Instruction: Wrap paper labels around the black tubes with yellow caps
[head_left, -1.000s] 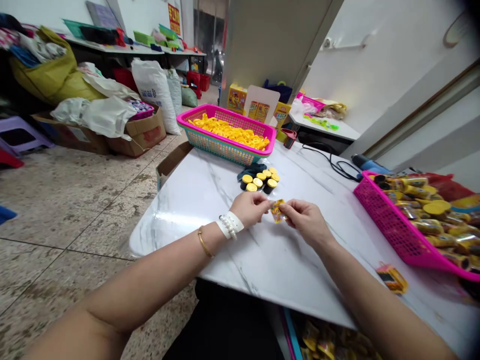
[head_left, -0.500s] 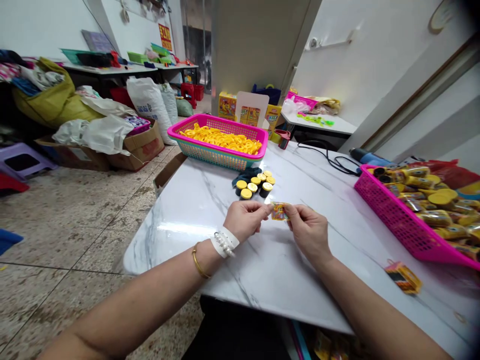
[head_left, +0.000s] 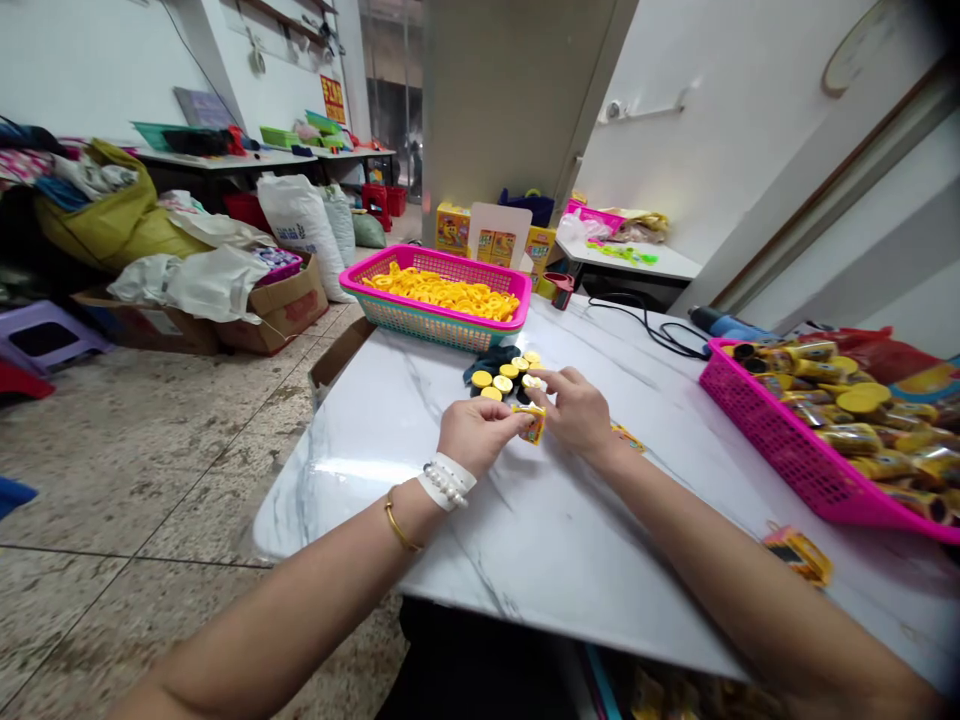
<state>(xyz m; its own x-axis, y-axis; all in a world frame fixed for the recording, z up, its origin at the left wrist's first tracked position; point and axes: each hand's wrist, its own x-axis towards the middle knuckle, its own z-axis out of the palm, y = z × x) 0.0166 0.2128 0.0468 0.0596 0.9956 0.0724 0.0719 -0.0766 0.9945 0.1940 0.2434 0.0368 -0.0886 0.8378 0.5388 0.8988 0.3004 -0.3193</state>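
Note:
My left hand pinches a small printed yellow plastic sleeve between thumb and fingertips, held just above the table. My right hand reaches to the front right of a group of small black jars with yellow lids. Its thumb and index finger close around one yellow-lidded jar, whose lower part is partly hidden. Another flat printed piece lies on the table beside my right wrist. Dark cloth is bunched behind the jars.
A pink basket of yellow plastic pieces stands at the table's far left. Another pink basket, full of wrapped yellow jars, is on the right. A small orange-and-black item lies nearer me. A black cable curls toward a blue tool.
My right hand has let go of the sleeve and moved left and forward to the jars. The sleeve stays in my left hand, now turned more upright. The view has shifted slightly.

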